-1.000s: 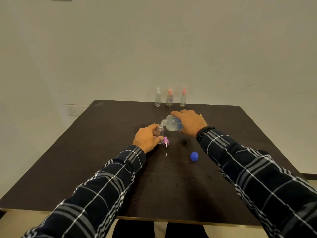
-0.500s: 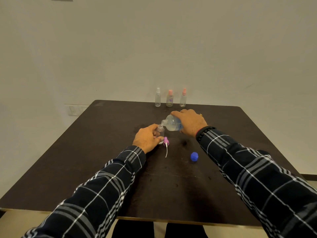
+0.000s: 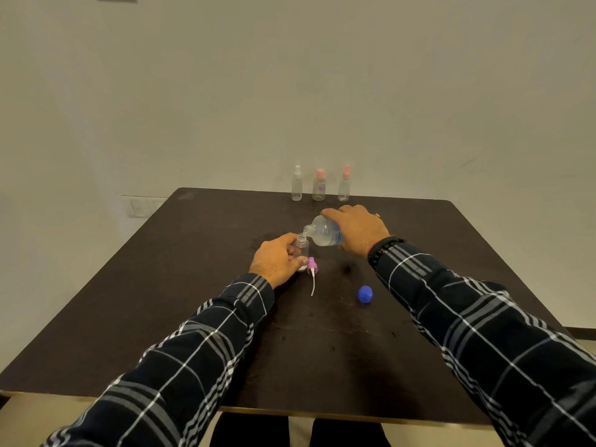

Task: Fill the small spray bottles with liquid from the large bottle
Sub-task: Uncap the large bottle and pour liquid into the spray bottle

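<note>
On a dark, matte wooden table (image 3: 161, 301), the left hand (image 3: 277, 261) wraps around a small clear plastic spray bottle (image 3: 302, 250), uncapped and upright near the centre. The right hand (image 3: 358, 229) grips a large rounded clear bottle (image 3: 324, 232), tipped with its neck at the small bottle's mouth. A purple sprayer top (image 3: 311, 266) with its thin white tube lies just right of the small bottle; a ridged blue cap (image 3: 365, 293) sits nearer, to the right. Three capped slender bottles (image 3: 319, 185) stand at the far edge.
</note>
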{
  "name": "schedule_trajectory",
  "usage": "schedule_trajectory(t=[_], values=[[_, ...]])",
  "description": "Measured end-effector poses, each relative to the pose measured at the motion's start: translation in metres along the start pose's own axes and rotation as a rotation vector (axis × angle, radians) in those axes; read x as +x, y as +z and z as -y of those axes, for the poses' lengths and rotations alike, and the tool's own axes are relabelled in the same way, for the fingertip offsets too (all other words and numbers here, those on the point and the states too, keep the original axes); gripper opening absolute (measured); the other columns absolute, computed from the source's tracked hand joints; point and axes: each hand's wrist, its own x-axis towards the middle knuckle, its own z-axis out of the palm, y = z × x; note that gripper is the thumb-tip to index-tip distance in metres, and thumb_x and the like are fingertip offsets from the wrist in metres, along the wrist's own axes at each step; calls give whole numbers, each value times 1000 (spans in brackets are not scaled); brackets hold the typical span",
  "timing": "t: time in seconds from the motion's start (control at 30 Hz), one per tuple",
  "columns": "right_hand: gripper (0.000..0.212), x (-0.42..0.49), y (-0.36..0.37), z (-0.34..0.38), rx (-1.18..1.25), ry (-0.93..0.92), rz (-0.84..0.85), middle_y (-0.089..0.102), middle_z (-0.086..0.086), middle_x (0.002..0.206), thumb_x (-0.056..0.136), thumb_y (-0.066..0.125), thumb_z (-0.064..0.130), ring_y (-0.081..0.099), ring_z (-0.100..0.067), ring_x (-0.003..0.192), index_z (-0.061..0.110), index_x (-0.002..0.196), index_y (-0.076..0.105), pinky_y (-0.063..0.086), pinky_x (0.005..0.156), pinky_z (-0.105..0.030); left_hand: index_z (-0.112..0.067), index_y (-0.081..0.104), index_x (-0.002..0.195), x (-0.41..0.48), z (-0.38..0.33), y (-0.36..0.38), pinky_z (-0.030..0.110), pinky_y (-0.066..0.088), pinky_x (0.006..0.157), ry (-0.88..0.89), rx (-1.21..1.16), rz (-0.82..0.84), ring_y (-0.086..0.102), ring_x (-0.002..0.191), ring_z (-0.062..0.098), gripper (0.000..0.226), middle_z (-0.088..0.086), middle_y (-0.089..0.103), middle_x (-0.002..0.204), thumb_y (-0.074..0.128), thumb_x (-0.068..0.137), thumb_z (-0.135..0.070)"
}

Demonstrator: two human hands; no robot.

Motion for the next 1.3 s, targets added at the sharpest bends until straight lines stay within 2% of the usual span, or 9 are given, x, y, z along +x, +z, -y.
schedule_trajectory(t=[0.2,0.33,0.47,0.6,0.73,0.87,1.3], values=[[75,0,0,1,0,8,12,51,-8,139,88,75,29,48,-33,129,33,150,33,48,101,-54,-26,55,129,1,0,0,23,44,79,-12,-7,13,56,86,3,43,-13,62,99,71,90,-37],[75,0,0,1,-2,7,8,51,-8,139,88,75,29,48,-33,128,32,150,33,49,101,-54,-27,56,127,1,1,0,22,42,78,-10,-12,8,60,89,5,42,-15,61,96,71,90,-37],[74,0,0,1,-7,7,8,51,-7,140,89,74,29,47,-32,129,33,150,33,48,101,-54,-26,55,128,1,0,1,23,41,78,-12,-6,10,54,85,2,42,-15,59,96,71,90,-36],[75,0,0,1,-20,8,10,50,-7,140,89,74,28,47,-32,130,33,150,32,48,101,-53,-27,56,125,1,0,0,25,47,81,-15,-6,4,56,83,0,40,-15,61,95,72,89,-37],[75,0,-1,1,-28,6,10,50,-8,141,89,74,27,46,-32,130,32,151,32,48,103,-53,-28,56,125,1,1,1,24,45,80,-19,-15,4,61,88,5,41,-13,64,98,72,89,-37],[76,0,-2,2,-31,6,16,49,-8,142,89,74,27,45,-32,131,32,151,31,47,103,-52,-28,57,121,1,1,1,29,51,85,-17,-14,4,62,89,5,36,-12,66,99,72,89,-36],[75,0,-4,3,-37,9,17,50,-8,141,88,75,26,45,-32,131,33,150,32,47,103,-53,-26,56,126,1,0,0,27,48,83,-19,-19,9,61,90,8,41,-11,64,101,72,90,-36]])
